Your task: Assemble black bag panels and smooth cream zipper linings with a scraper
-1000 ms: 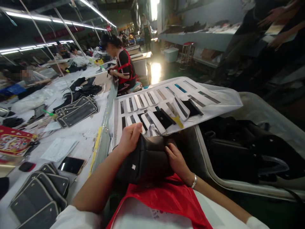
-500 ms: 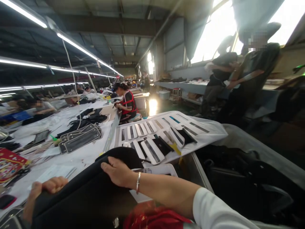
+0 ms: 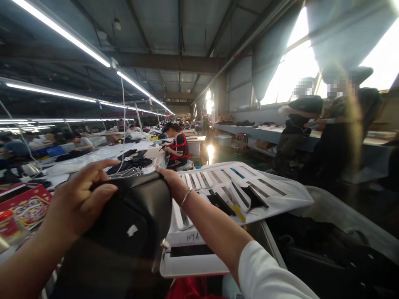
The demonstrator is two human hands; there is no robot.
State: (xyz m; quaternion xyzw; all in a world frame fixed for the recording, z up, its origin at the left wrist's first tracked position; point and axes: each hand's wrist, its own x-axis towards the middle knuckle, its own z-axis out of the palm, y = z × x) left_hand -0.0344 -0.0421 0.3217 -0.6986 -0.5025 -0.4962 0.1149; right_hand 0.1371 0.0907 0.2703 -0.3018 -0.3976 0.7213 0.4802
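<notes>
A black bag (image 3: 137, 207) with a smooth, leather-like surface stands upright in front of me, with a small white patch on its face and a bit of metal at its right side. My right hand (image 3: 173, 182) is closed on its upper right corner, thumb along the top edge. At the upper left edge is my left hand (image 3: 84, 195), thumb and index finger apart, the index stretched out above the edge. Its other fingers are partly hidden. Just right of the bag, a white frame-like template (image 3: 193, 270) with a dark slot and handwriting lies below my right forearm.
A white-covered board (image 3: 280, 199) carries several slotted templates and a yellow-handled tool (image 3: 238, 211). At right is a bin (image 3: 324, 203) of black pieces. A red printed box (image 3: 28, 203) stands left. A seated co-worker (image 3: 177, 145) is ahead; two people stand near the windows.
The bag has been raised and turned more upright. My left hand has risen from its left edge, fingers spreading. My right hand still grips it, higher. The camera view has tilted up.
</notes>
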